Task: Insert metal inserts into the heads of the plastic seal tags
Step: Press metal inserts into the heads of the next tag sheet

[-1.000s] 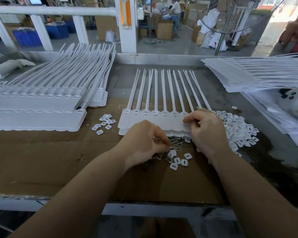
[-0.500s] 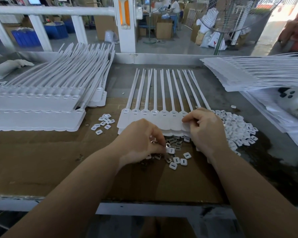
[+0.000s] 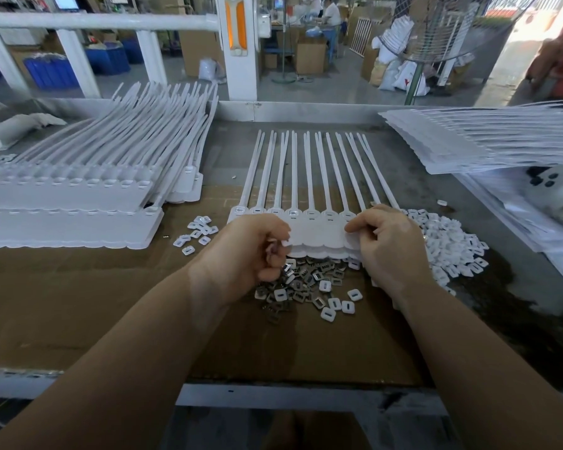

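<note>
A joined strip of white plastic seal tags [image 3: 309,222] lies in the middle of the table, heads toward me and tails fanning away. Just below its near edge is a heap of small metal inserts [image 3: 309,277] mixed with a few white plastic caps [image 3: 335,303]. My left hand [image 3: 254,251] hovers at the strip's left end above the heap, its fingers curled on several metal inserts. My right hand [image 3: 390,248] pinches the right end of the strip, thumb and forefinger on a tag head.
Tall stacks of tag strips [image 3: 65,203] fill the left side, another stack [image 3: 481,138] the back right. A large pile of white caps [image 3: 452,245] lies right of my right hand, a small cluster [image 3: 195,232] to the left. Brown cardboard [image 3: 78,303] covers the near table.
My left hand has lifted from the insert heap up toward the strip's left end with inserts in its fingers. My right hand has stayed on the strip's right end.
</note>
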Motion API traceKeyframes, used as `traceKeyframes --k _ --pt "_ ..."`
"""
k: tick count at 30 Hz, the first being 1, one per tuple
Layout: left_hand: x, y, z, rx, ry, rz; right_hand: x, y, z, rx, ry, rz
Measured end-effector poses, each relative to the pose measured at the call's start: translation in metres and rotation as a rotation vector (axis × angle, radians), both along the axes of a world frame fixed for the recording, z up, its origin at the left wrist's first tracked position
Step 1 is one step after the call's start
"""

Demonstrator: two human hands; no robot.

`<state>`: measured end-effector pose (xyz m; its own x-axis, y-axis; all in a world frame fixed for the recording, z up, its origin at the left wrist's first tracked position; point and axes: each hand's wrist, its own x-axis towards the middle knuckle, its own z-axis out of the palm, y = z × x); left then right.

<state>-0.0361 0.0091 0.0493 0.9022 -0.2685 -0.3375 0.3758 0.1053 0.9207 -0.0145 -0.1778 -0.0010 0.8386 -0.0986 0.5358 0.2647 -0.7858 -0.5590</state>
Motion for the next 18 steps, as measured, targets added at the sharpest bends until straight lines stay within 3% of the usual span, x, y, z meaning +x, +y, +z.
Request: traceKeyframes --k 4,6,9,11,14,18 --pt "0.000 -0.005 -0.004 -0.079 0.088 -0.056 0.000 0.000 -0.001 -0.002 0.001 -0.001" --pt "-0.001 -0.008 -0.007 0.110 -0.045 -0.122 0.000 0.000 -0.001 -0.002 0.001 -0.002" --pt "-0.003 -0.014 -0.012 0.580 -0.440 -0.257 0.000 -0.001 0.000 -0.003 -0.004 0.001" --pt "-0.002 -0.017 -0.013 0.739 -0.584 -0.341 0.000 -0.001 0.000 -0.004 0.001 -0.002" --pt "-0.001 -0.020 -0.015 0.897 -0.626 -0.388 0.000 -0.001 0.000 0.001 -0.002 -0.002" --pt "0.001 -0.022 -0.016 0.906 -0.665 -0.365 0.000 -0.001 0.000 0.004 -0.007 0.005"
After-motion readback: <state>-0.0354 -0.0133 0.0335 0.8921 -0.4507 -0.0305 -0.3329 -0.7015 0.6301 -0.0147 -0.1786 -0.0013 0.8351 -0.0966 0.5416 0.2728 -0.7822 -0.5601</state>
